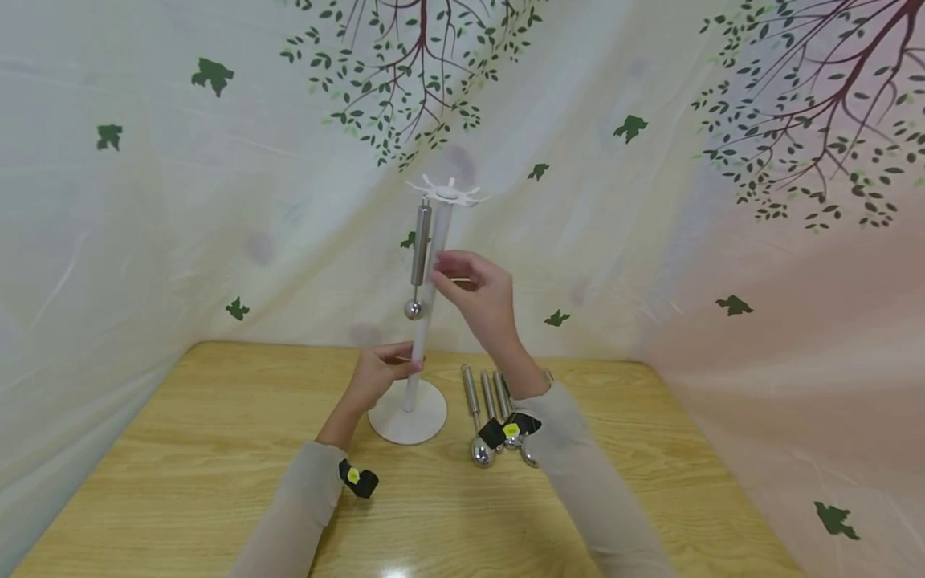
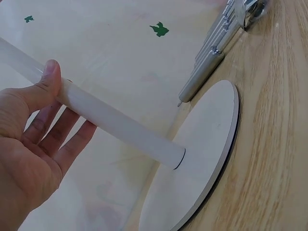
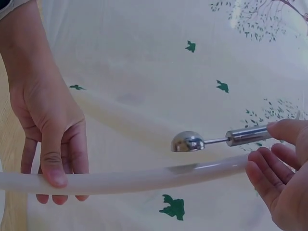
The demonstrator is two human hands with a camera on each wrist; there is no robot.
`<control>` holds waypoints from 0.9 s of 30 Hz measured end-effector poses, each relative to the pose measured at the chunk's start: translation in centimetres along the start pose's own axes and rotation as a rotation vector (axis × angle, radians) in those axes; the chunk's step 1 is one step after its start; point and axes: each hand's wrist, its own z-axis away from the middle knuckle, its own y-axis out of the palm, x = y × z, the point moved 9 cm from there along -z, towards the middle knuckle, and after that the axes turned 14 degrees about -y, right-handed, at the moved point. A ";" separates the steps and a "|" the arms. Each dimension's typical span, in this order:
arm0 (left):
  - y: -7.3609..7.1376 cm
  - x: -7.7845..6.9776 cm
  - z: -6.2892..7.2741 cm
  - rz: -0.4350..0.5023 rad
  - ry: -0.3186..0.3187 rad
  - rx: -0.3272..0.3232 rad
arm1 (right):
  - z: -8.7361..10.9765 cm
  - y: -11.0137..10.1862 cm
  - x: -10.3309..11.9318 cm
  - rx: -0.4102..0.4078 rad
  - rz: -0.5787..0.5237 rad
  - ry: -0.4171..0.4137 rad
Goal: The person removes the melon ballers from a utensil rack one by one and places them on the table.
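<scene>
A white utensil stand point(image 1: 412, 429) with a round base, a pole and a crown of hooks stands on the table. My left hand point(image 1: 376, 377) holds the lower pole, thumb on one side and fingers on the other. A metal melon baller point(image 1: 421, 249) hangs from a hook, its round bowl point(image 3: 187, 142) down beside the pole. Higher up, my right hand point(image 1: 480, 293) has its thumb and fingertips around the pole point(image 3: 144, 180), close by the baller's handle point(image 3: 248, 135). Part of this contact is hidden in the right wrist view.
Several metal utensils point(image 1: 482, 453) with cylindrical handles lie side by side on the wooden table point(image 1: 217, 449), right of the base and partly under my right forearm. A pale cloth point(image 1: 325, 265) with printed leaves and branches hangs behind the table.
</scene>
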 end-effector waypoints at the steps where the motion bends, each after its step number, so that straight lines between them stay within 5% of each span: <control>1: 0.0 0.0 0.0 0.000 0.001 -0.001 | -0.1 0.1 0.2 -0.012 0.005 -0.007; 12: 0.1 -0.1 0.0 -0.012 -0.006 0.014 | -0.8 1.2 1.0 -0.036 0.061 0.003; 27: -0.1 0.6 -0.4 -0.034 -0.016 0.028 | -1.0 2.7 -0.5 0.025 -0.140 0.175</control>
